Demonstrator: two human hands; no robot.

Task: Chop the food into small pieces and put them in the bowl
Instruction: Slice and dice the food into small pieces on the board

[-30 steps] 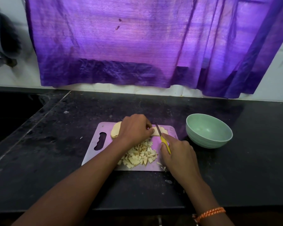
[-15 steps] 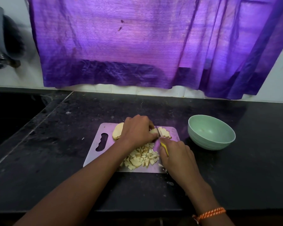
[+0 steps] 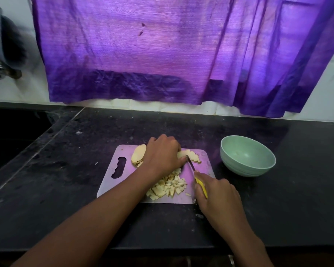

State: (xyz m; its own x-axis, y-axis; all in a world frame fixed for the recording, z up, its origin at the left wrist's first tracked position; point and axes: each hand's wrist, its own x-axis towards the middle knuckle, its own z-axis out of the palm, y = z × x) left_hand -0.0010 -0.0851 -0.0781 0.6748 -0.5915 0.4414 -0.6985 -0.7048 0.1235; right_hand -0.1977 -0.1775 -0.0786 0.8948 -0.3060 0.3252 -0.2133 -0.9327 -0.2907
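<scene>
A pale cutting board (image 3: 112, 182) with a handle slot lies on the black counter. My left hand (image 3: 162, 154) holds down a stack of pale yellow slices (image 3: 191, 155) at the board's far side. More uncut slices (image 3: 138, 156) stick out to its left. My right hand (image 3: 217, 195) grips a yellow-handled knife (image 3: 193, 168), whose blade tip meets the held slices beside my left fingers. A heap of small chopped pieces (image 3: 170, 186) sits on the near part of the board. The green bowl (image 3: 247, 156) stands empty to the right of the board.
A purple curtain (image 3: 162, 54) hangs over the wall behind the counter. A dark sink recess (image 3: 14, 139) opens at the left. A dark, blurred object (image 3: 2, 45) hangs at the upper left. The black counter (image 3: 297, 189) runs right past the bowl.
The knife has drawn back toward me between cuts, and its blade now shows at the slices. My left hand stays on the stack.
</scene>
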